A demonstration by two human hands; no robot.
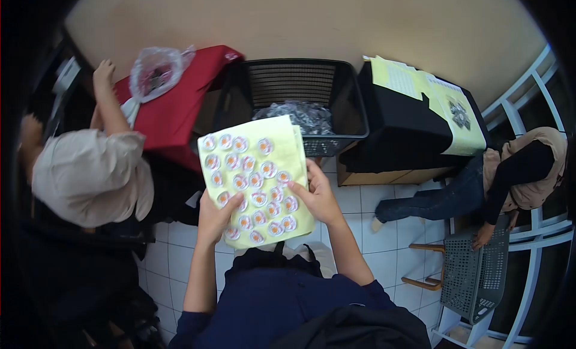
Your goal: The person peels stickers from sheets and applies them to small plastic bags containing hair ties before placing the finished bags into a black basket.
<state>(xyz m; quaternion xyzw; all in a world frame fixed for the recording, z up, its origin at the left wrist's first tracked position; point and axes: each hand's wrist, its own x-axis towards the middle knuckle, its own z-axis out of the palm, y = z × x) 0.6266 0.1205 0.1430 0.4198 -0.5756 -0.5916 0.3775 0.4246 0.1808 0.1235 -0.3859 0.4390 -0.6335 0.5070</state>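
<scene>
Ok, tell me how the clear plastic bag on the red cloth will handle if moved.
The plastic bag will probably be floppy, since its film is see-through and creased. Its contents look gathered near the middle, so it would likely sag there when lifted. Slack on the red cloth, it should crumple rather than roll if pushed.

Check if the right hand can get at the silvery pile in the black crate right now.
Probably not as is: the right hand is busy holding the yellow sheets, which partly overlap the crate in view. Once freed, likely yes, since the crate's top is open above the silvery pile.
</scene>
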